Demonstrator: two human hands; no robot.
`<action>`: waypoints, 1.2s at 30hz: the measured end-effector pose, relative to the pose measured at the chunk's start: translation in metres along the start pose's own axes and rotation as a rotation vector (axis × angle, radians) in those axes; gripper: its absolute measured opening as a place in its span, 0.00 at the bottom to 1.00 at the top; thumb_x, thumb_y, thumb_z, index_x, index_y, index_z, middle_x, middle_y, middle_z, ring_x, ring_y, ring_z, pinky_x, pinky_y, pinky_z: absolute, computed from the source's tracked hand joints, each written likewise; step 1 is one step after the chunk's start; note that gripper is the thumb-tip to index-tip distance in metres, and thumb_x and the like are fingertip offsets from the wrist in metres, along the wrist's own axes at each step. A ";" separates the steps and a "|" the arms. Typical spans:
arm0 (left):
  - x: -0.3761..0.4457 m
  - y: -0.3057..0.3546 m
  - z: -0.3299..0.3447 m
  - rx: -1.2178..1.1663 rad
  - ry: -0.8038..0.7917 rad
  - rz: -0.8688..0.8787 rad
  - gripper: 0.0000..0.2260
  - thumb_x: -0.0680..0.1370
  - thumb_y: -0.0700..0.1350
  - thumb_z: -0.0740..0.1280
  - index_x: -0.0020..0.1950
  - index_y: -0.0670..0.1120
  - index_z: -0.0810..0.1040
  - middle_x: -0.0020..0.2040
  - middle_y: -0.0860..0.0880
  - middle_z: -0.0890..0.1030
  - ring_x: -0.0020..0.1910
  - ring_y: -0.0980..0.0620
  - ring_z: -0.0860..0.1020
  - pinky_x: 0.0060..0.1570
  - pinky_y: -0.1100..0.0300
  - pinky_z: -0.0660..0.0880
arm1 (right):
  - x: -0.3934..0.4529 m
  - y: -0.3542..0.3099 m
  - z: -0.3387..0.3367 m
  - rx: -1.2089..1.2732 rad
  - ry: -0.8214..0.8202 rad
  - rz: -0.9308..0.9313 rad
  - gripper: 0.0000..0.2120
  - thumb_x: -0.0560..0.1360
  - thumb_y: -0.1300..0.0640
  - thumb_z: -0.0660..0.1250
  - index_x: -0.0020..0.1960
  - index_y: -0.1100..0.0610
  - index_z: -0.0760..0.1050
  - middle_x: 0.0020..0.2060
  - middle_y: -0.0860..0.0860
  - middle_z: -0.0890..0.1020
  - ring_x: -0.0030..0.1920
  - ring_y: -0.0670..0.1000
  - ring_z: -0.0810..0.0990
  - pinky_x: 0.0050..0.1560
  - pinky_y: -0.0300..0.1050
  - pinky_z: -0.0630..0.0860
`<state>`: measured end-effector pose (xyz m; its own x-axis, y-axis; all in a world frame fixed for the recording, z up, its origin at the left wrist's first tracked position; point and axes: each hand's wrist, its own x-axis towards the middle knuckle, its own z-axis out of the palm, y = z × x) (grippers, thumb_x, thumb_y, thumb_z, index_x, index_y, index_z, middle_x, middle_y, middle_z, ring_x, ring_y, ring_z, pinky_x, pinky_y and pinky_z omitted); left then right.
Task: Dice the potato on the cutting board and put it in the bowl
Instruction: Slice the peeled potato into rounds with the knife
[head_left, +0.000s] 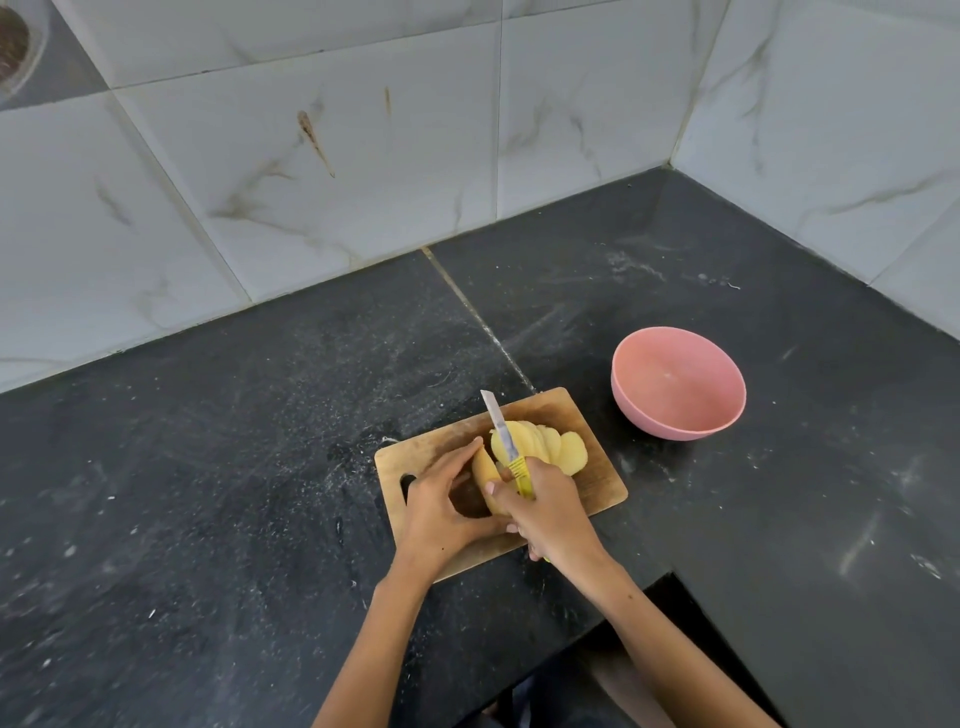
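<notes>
the right hand (553, 512) is clenched around the yellow handle of a small knife (506, 441), thumb laid along the handle's left side, blade pointing away toward 11 o'clock and set down into the potato (524, 447). the left hand (441, 512) is curled over the uncut near end of the potato, fingertips bent down onto its top just left of the blade and thumb tucked against its near side, so it grasps the potato and steadies it. the potato is peeled and pale yellow; the part to the right of the blade is already cut into round slices that lean against one another toward 3 o'clock. it lies on the far half of a wooden cutting board (597, 483), whose handle slot shows at 9 o'clock of the left hand. a pink bowl (678, 384) stands on the dark countertop (234, 467) at 2 o'clock of the board, apart from it, with nothing inside. marbled white wall tiles (363, 156) rise behind the counter.
</notes>
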<state>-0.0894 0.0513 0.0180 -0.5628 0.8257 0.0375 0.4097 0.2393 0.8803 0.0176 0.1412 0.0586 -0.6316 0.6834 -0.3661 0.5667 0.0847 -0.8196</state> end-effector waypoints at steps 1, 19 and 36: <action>0.000 0.000 0.001 0.004 0.010 0.005 0.42 0.57 0.61 0.76 0.68 0.49 0.72 0.63 0.57 0.75 0.62 0.63 0.73 0.60 0.70 0.69 | 0.000 0.000 0.000 -0.016 0.006 -0.003 0.07 0.78 0.51 0.66 0.50 0.52 0.69 0.35 0.50 0.76 0.34 0.50 0.81 0.22 0.32 0.69; -0.003 -0.007 0.021 -0.184 0.172 -0.122 0.39 0.56 0.49 0.83 0.65 0.47 0.74 0.59 0.59 0.75 0.60 0.63 0.74 0.54 0.71 0.73 | -0.030 0.011 -0.009 -0.774 0.042 -0.216 0.16 0.83 0.47 0.47 0.59 0.54 0.68 0.39 0.46 0.73 0.30 0.44 0.69 0.28 0.36 0.59; -0.004 -0.005 0.029 -0.226 0.194 -0.149 0.41 0.55 0.54 0.82 0.66 0.46 0.75 0.60 0.56 0.77 0.61 0.59 0.75 0.56 0.65 0.75 | -0.027 0.023 -0.007 -0.751 0.027 -0.143 0.13 0.83 0.48 0.48 0.56 0.54 0.67 0.35 0.45 0.72 0.31 0.45 0.70 0.29 0.36 0.62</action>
<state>-0.0686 0.0619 -0.0005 -0.7398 0.6722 -0.0294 0.1553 0.2131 0.9646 0.0509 0.1299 0.0529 -0.7182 0.6454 -0.2601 0.6941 0.6375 -0.3345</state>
